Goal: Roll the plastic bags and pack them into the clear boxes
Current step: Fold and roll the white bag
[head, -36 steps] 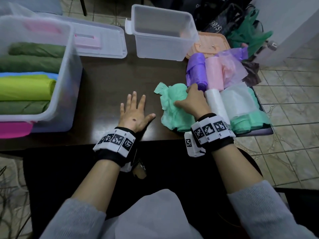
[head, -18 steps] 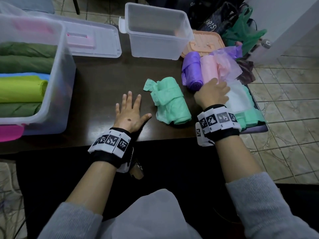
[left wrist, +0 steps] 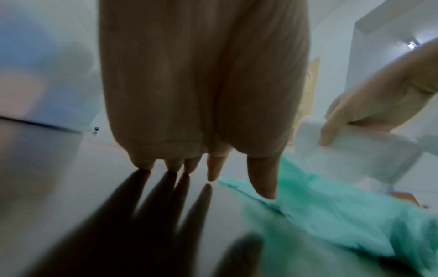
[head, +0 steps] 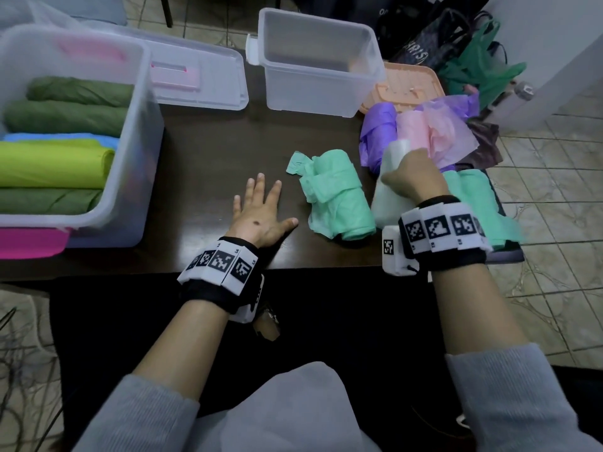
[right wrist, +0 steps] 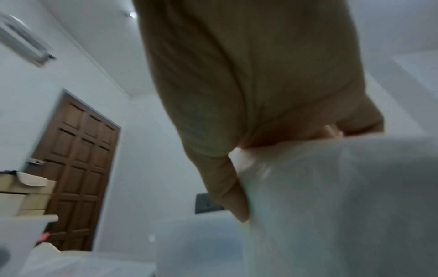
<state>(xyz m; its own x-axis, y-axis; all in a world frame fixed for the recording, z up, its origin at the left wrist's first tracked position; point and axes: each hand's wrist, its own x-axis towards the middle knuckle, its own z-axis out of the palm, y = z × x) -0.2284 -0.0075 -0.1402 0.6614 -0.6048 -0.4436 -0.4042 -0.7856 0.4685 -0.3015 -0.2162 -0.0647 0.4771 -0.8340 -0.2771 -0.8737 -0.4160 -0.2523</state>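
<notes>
My right hand (head: 411,177) grips a white rolled bag (head: 390,190) and holds it lifted above the pile at the table's right end; the right wrist view shows the thumb pressed into the white bag (right wrist: 331,196). A mint-green rolled bag (head: 336,197) lies on the dark table just right of my left hand (head: 261,210), which rests flat with fingers spread. In the left wrist view the green bag (left wrist: 331,215) lies beside the fingertips (left wrist: 263,180). Purple (head: 378,132) and pink (head: 417,128) rolls lie behind. A small clear box (head: 313,60) stands empty at the back.
A large clear box (head: 140,151) on the left holds green, blue and yellow-green rolls. Its lid (head: 195,76) lies behind it. A peach lid (head: 414,86) lies beside the small box. More mint bags (head: 483,203) hang over the table's right edge. Dark bags sit on the floor.
My right hand let go of the green roll, reached right into the pile, then lifted a white roll from it. The left hand has stayed flat on the table.
</notes>
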